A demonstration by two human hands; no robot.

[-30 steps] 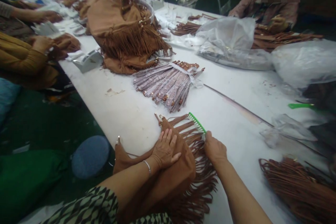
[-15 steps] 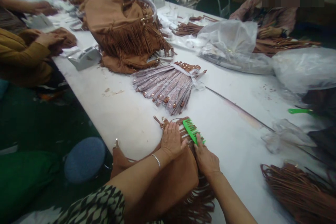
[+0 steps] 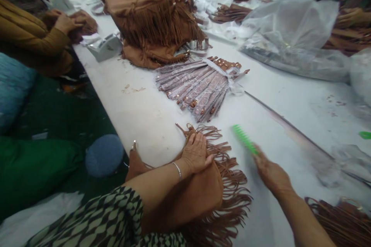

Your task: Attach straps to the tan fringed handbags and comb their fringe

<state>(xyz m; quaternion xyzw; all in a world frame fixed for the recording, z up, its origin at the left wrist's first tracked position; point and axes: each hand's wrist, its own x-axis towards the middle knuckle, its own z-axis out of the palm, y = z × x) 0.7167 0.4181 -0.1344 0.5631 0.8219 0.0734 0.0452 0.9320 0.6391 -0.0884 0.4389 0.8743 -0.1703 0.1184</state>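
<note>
A brown fringed bag lies on the white table just in front of me. My left hand rests flat on its upper part, fingers stretched out and pressing the leather. Brown fringe strands fan out to the right of the bag on the tabletop. My right hand holds a green comb by one end, off to the right of the fringe and apart from it. The comb's teeth point up and to the right. A metal clasp shows at the bag's left corner.
Beyond the bag lies a tied bundle of plastic-wrapped straps. Farther back stands a heap of brown fringed bags. A thin rod and clear plastic bags are on the right. A co-worker's hand works at the left edge; a blue stool stands below.
My right hand has carried the comb away from the fringe to the right. The strands now lie spread out. My left hand stays on the bag, and the view has shifted.
</note>
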